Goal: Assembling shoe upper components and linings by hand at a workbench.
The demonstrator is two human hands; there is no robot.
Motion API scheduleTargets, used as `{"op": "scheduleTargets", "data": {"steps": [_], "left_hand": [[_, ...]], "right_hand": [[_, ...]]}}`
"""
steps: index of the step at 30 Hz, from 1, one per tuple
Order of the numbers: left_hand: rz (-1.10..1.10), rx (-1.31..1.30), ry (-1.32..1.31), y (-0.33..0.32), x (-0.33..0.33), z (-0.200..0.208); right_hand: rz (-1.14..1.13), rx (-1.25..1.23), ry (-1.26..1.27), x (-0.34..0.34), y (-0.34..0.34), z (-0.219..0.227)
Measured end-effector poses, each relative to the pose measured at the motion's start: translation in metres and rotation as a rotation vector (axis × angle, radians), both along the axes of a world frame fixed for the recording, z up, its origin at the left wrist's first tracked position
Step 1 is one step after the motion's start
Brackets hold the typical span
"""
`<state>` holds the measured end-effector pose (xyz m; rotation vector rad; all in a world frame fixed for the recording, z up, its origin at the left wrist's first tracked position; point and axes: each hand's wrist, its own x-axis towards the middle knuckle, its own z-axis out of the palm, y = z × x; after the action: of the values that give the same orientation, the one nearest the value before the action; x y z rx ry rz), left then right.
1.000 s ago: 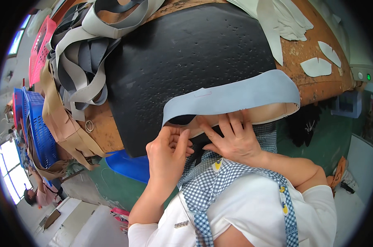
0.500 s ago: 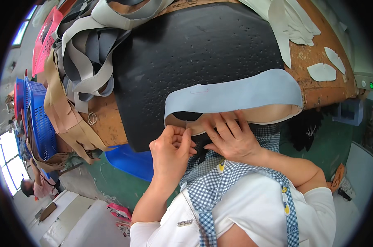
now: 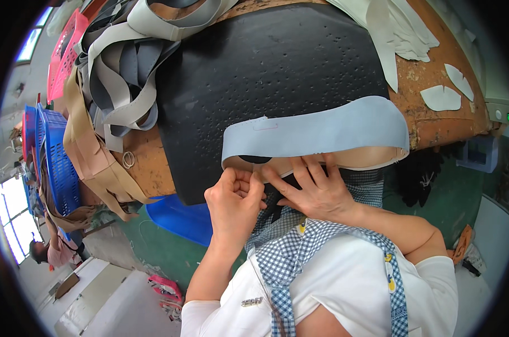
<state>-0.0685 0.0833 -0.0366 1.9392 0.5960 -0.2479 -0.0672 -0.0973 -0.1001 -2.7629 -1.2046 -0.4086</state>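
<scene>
A wide loop of leather-like band, light blue outside and tan inside, stands on edge at the near side of a black work mat. My left hand is closed at the loop's near left edge, thumb and index finger pinching it; the other fingers curl into the palm. Across the loop's near side, my right hand lies with fingers stretched and spread, their tips against the tan inner face. Faint marking and a small seam show at the upper left of the blue face.
Tangled grey strips and tan strips lie at the table's left. White cut pieces and pale material are at the right. Blue baskets stand beyond the left edge, where another person is visible.
The loop's right end has drawn slightly left and down. My right index finger has shifted left along the near edge, nearer my left hand, which keeps its pinch.
</scene>
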Motion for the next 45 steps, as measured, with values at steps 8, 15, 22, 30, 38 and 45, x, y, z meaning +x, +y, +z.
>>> {"op": "scheduleTargets", "data": {"steps": [8,15,22,30,38,45], "left_hand": [[-0.327,0.511,-0.240,0.017,-0.005,0.006],[-1.046,1.099,-0.781,0.043,0.014,0.027],[-1.036,1.212,-0.956,0.063,0.008,-0.003],[-1.032,1.112,-1.074,0.072,0.015,-0.013],[-1.120,1.047,-1.048,0.072,0.018,-0.006],[-0.846,1.045,-1.021,0.061,0.002,-0.020]], "right_hand": [[0.044,-0.045,0.018,0.009,0.004,0.012],[0.079,0.029,0.033,0.020,0.006,0.022],[0.162,0.085,0.145,0.025,0.007,0.033],[0.253,0.156,0.207,0.032,0.009,0.028],[0.324,0.170,0.248,0.045,0.010,0.046],[0.201,0.455,0.161,0.038,0.018,0.032]]}}
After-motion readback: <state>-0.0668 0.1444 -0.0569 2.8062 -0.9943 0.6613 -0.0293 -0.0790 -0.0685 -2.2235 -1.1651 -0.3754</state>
